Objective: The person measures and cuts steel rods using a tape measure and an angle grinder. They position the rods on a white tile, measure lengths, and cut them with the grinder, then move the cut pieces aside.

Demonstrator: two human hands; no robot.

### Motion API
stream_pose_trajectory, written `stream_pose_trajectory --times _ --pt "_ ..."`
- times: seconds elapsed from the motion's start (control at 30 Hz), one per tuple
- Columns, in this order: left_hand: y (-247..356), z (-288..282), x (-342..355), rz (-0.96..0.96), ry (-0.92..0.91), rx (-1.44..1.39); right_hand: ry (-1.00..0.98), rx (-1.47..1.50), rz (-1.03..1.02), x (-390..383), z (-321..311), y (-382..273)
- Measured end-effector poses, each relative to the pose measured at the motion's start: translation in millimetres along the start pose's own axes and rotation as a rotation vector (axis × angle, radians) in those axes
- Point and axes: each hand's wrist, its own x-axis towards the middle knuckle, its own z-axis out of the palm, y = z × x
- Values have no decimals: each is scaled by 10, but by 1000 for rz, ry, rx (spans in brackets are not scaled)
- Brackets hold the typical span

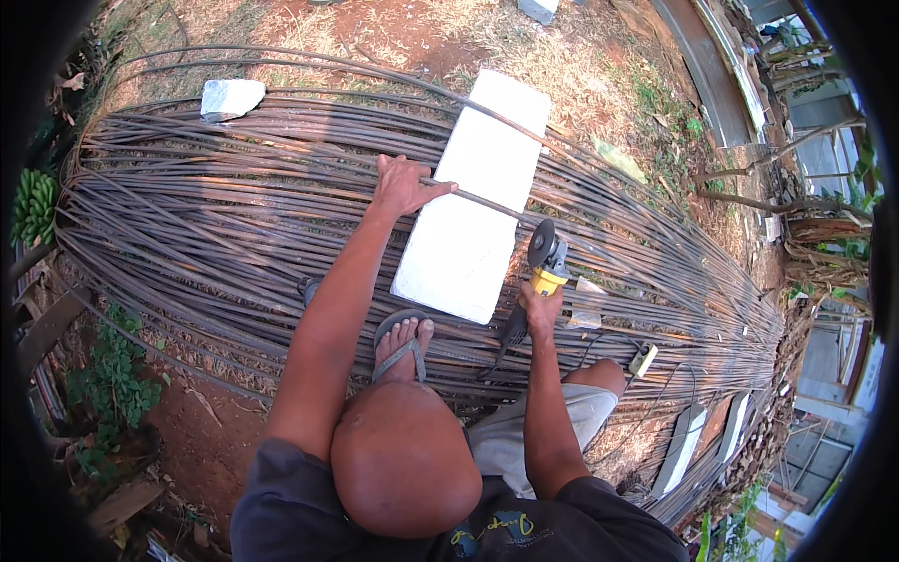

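Note:
My left hand is closed round a long steel bar, its thumb stretched along it. This bar crosses a white rectangular block, which lies on a wide spread of rusty bars. To the right of the block, my right hand grips a yellow and black angle grinder. The grinder's dark disc points away from me, beside the block's right edge and near the held bar. Whether the disc touches any bar, or is spinning, I cannot tell.
My sandalled foot rests on the bars below the block. A rough white stone lies at the far left. Toward the right are a pale socket block with a cord and two long white blocks. Green bananas hang at the left edge.

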Motion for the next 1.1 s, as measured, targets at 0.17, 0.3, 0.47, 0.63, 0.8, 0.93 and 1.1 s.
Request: stream_pose_trajectory --times 0.17,0.3,0.47,0.63,0.8,0.93,1.1 --pt "-47 23 -23 5 70 19 -19 -5 -1 -32 28 -50" --pt "-23 32 4 18 50 26 -3 -64 -17 8 -20 -5" --pt "-53 43 -10 8 68 46 6 5 -4 -28 24 -33" --pt "-31 15 8 0 19 36 19 0 9 -18 18 -53" --pt "-24 15 20 0 8 35 10 50 -35 19 -15 30" --pt "-40 16 14 -4 6 36 1 -8 10 18 15 -22" --pt "-29 13 22 -7 1 39 -4 -5 -17 10 -6 -8"
